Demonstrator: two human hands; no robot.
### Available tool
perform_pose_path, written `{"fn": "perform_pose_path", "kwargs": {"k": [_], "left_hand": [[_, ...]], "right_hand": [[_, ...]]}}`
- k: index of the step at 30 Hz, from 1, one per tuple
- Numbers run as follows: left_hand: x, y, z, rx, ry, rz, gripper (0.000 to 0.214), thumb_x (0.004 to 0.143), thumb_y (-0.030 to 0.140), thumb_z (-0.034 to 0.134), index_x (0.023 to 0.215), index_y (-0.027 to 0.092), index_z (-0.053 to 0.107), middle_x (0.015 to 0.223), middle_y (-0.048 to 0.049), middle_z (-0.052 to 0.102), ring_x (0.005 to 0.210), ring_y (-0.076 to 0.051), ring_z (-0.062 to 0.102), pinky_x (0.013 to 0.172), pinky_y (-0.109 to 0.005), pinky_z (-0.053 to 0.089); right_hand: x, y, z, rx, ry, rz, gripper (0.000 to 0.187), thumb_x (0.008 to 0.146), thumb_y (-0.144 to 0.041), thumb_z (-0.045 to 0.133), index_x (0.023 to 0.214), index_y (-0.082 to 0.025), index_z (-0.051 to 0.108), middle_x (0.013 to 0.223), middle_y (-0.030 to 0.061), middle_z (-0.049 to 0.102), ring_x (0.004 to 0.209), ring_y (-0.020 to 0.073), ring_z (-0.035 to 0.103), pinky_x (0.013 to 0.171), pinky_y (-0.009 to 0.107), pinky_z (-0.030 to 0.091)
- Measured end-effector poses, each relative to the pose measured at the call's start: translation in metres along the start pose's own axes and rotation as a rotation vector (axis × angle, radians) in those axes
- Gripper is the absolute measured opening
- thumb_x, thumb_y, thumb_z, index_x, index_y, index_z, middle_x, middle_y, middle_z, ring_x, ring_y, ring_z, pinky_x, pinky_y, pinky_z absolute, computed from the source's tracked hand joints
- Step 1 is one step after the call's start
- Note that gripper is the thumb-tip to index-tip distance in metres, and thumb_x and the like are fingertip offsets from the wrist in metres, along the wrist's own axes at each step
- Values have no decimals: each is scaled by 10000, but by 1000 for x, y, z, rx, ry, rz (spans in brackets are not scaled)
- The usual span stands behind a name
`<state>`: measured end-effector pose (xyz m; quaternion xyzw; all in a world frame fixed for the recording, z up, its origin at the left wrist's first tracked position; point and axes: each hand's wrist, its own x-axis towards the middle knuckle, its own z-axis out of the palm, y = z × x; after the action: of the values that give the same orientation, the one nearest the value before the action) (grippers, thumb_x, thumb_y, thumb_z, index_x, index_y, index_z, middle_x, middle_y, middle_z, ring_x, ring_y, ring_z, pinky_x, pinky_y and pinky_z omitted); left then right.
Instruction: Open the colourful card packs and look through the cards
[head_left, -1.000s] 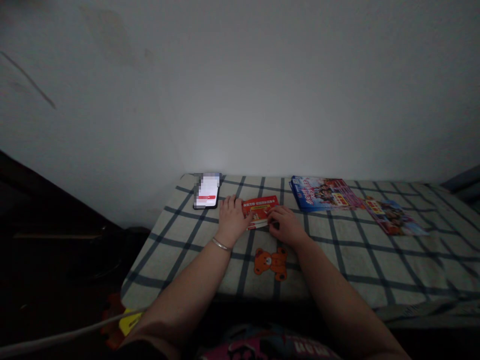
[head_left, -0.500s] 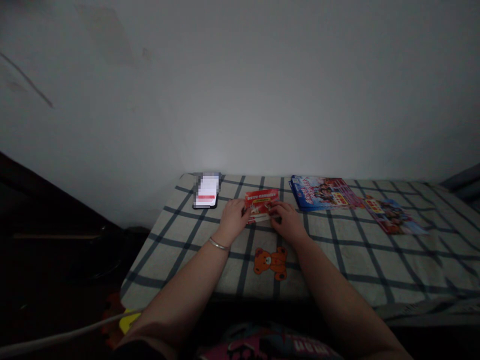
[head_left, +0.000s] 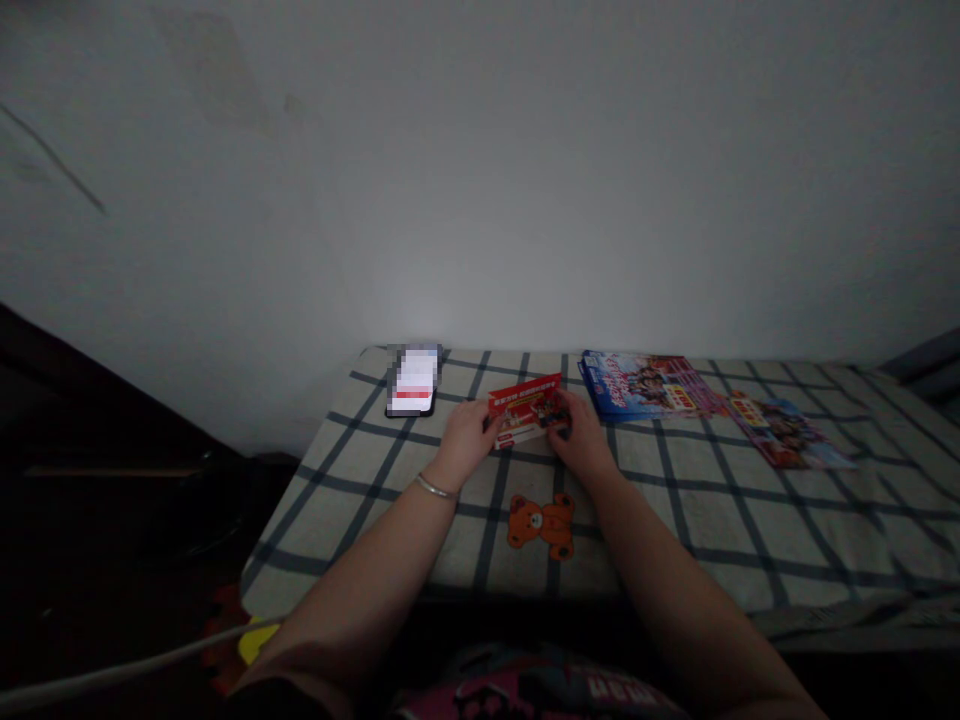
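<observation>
A small red printed leaflet (head_left: 526,409) is held just above the checked cloth (head_left: 675,480), tilted up at its far right corner. My left hand (head_left: 466,436) pinches its left edge, fingers closed; a silver bangle sits on that wrist. My right hand (head_left: 577,432) grips its right edge with closed fingers. Both forearms reach forward from the bottom of the view.
A lit phone (head_left: 413,381) lies at the far left corner by the wall. A blue printed booklet (head_left: 637,385) and a second colourful leaflet (head_left: 784,431) lie to the right. An orange bear patch (head_left: 541,524) marks the cloth near the front edge.
The red leaflet has been lifted off the cloth and shifted slightly away from me. My right hand moved from its near edge to its right edge.
</observation>
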<state>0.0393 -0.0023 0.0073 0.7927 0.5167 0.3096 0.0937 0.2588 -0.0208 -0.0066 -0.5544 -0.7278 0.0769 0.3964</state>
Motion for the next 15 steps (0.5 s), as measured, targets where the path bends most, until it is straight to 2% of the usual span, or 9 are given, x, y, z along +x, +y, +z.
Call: {"fn": "perform_pose_path", "kwargs": {"k": [6,10,12,15], "left_hand": [[-1,2,-1,-34,-8,-34,190,904,267,513,967,161,658,907,-80,687,876,-224,616,793,-351,482],[-1,2,-1,-112,-19,-45,240,943,251,416,1004,169,634,916,-79,688,867,-216,625,790,-353,491],[-1,1,0,-178,-11,-57,258,949,217,374,1057,171,603,974,-82,683,909,-205,630,810,-344,497],[-2,0,3,-244,0,-82,242,939,211,390,1102,170,564,1014,-85,673,946,-205,632,826,-345,505]], "right_hand": [[2,1,-1,65,17,54,629,750,-190,556,1361,-189,406,1223,122,567,1117,247,547,954,423,482],[2,0,-2,114,11,113,603,750,-216,577,1336,-182,437,1213,131,580,1053,243,582,903,414,497],[1,1,-3,161,13,173,522,761,-242,572,1273,-193,481,1164,115,609,941,218,619,834,392,518],[1,1,-4,183,2,270,276,791,-292,538,1052,-211,574,921,49,664,708,177,614,681,339,522]]}}
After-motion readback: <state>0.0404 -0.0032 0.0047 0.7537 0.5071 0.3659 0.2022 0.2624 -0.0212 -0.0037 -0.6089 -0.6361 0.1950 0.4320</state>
